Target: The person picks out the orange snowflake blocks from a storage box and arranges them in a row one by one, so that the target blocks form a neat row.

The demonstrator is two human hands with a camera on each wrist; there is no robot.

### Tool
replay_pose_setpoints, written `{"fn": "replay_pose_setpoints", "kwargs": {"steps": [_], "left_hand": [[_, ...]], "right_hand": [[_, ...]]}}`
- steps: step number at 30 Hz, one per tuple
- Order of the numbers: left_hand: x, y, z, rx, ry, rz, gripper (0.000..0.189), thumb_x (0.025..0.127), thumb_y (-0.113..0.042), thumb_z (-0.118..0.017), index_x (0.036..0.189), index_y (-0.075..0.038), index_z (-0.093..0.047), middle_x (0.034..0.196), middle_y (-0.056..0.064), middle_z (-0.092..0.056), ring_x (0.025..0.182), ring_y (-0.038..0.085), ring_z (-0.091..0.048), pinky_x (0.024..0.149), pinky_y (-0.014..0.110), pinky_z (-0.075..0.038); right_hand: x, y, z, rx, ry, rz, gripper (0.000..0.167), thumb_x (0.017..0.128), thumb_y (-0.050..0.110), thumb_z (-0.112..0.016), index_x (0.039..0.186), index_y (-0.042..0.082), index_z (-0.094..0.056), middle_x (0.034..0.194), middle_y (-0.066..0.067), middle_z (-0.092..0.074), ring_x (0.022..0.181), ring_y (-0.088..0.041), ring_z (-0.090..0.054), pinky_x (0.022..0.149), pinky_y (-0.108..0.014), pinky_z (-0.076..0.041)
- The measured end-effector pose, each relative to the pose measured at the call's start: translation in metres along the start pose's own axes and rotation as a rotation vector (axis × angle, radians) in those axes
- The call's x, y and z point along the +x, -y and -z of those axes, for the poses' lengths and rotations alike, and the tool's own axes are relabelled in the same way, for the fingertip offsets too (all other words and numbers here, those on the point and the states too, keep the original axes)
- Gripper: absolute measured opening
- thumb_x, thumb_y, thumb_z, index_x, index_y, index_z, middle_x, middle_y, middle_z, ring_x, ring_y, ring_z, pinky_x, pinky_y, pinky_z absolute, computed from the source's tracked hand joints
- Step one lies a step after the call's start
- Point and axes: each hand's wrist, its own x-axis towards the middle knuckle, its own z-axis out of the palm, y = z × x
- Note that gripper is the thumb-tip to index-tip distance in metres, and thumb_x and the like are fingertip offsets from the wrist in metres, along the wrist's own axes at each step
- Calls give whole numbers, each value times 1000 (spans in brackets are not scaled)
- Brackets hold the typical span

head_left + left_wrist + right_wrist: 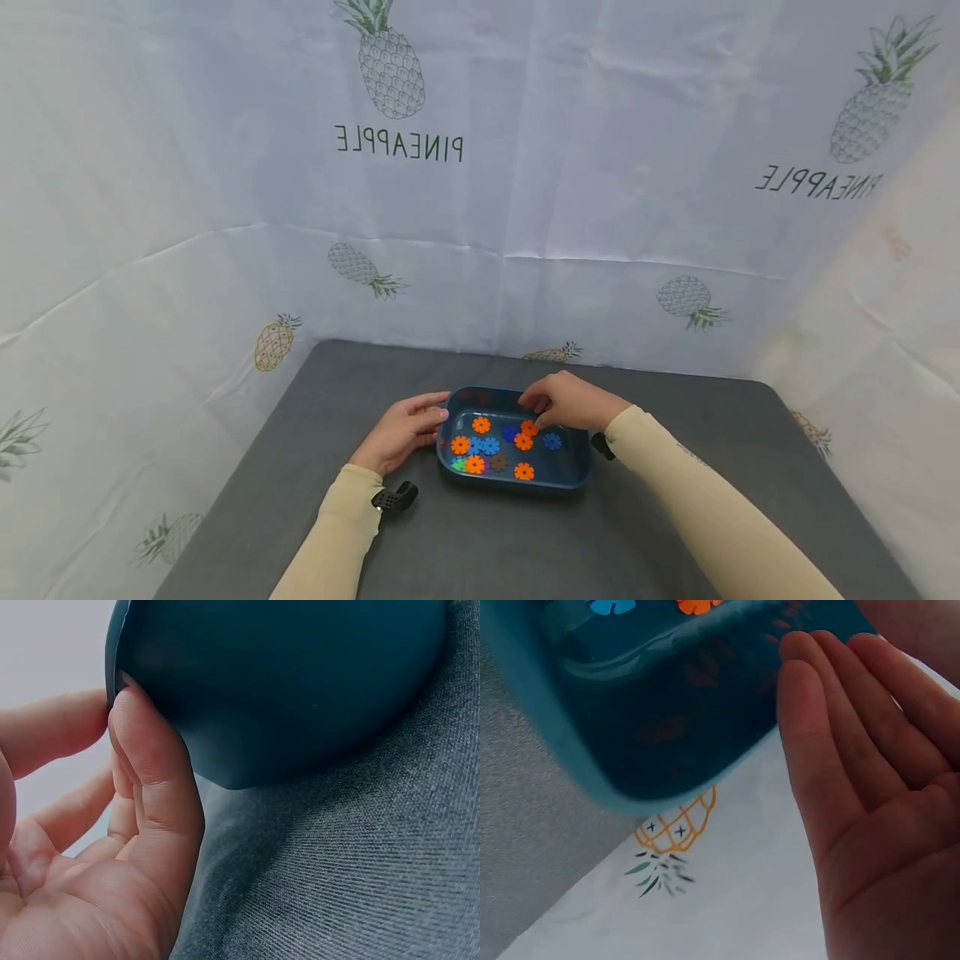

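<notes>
A dark blue tray (517,485) with rounded corners stands on the table and holds several flat, notched flower-shaped plastic pieces. Among them are an orange piece (523,472), a blue piece (552,442), a brown piece (498,462) and a green piece (457,463). At the left end of the tray, my left hand (401,435) pinches the rim between thumb and fingers; the left wrist view shows this grip close up. My right hand (576,402) hovers over the tray's far right part, its fingers (806,735) loosely bent with nothing visible in them. Its thumb is partly cut off in the right wrist view.
The tray rests on a dark grey table (480,550). White cloth (480,200) printed with pineapples hangs behind the table and along both sides. A black band (395,497) is on the left wrist, and another black band (602,446) on the right.
</notes>
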Motion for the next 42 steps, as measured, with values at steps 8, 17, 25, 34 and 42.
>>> {"fn": "replay_pose_setpoints", "kwargs": {"steps": [8, 17, 25, 34, 42], "left_hand": [[1, 0, 1, 2, 13, -13, 61, 104, -30, -76, 158, -11, -56, 133, 18, -71, 103, 19, -70, 89, 29, -61], [-1, -2, 2, 8, 2, -6, 58, 104, -27, -75, 157, -11, -56, 133, 19, -71, 104, 21, -70, 89, 29, -62], [0, 3, 3, 9, 11, -13, 58, 105, -27, -74, 158, -12, -56, 131, 20, -70, 103, 21, -70, 90, 30, -62], [0, 4, 4, -3, 22, -18, 61, 104, -29, -75, 159, -13, -55, 132, 23, -69, 104, 23, -70, 91, 30, -62], [0, 5, 3, -4, 28, -19, 62, 104, -30, -75, 159, -12, -54, 132, 22, -69, 105, 22, -69, 91, 30, -62]], "right_hand": [[17, 5, -14, -146, 41, -48, 34, 95, 2, -80, 130, 4, -77, 127, -13, -78, 114, -29, -74, 100, -47, -62], [24, 15, -30, -340, -6, -46, 22, 92, -3, -82, 113, 4, -83, 109, -12, -82, 97, -26, -78, 94, -46, -65], [30, 17, -46, -398, -54, -45, 14, 93, -3, -81, 102, 7, -84, 95, -7, -81, 81, -21, -75, 83, -41, -67], [33, 23, -53, -489, -114, -37, 10, 99, 0, -74, 95, 5, -82, 84, -8, -77, 69, -20, -68, 78, -41, -67], [35, 17, -60, -559, -140, -45, 16, 100, 1, -74, 86, 8, -78, 75, -6, -69, 62, -18, -60, 71, -39, -65]]}}
